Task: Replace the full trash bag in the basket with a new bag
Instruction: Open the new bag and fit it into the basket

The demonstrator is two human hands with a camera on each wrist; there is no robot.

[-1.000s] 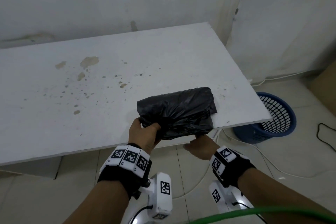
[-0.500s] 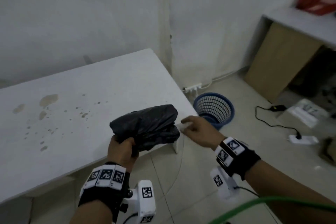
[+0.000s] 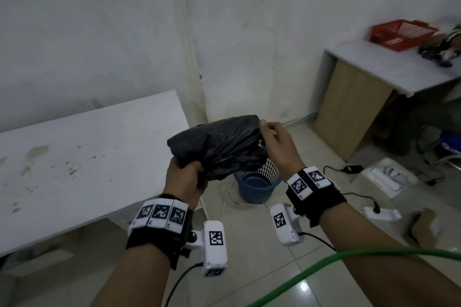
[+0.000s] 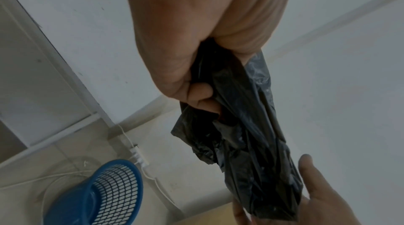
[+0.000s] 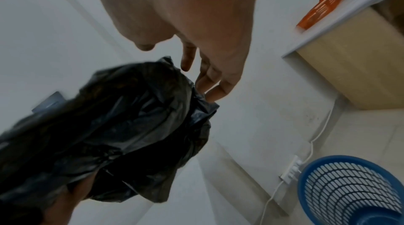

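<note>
— What's the person holding, there in the corner by the white worktop?

— A folded black trash bag, raised in mid-air just above the blue basket, which stands on the floor tiles at about one o'clock from the person. The left hand has its fingers curled tight round the bag's near end, at seven o'clock of the bundle; likely an anchor, so the plastic can be pulled open against it.

— And the other hand?

— The right hand is at the bag's far end, at three o'clock, fingers only loosely bent and touching the crumpled edge. Whether they have actually pinched a layer, I cannot tell. It looks like hunting for the mouth.

— The basket?

— Bare mesh, no liner in it, so the old bag seems gone. Holding the new one over it saves a reach once it opens.
</note>
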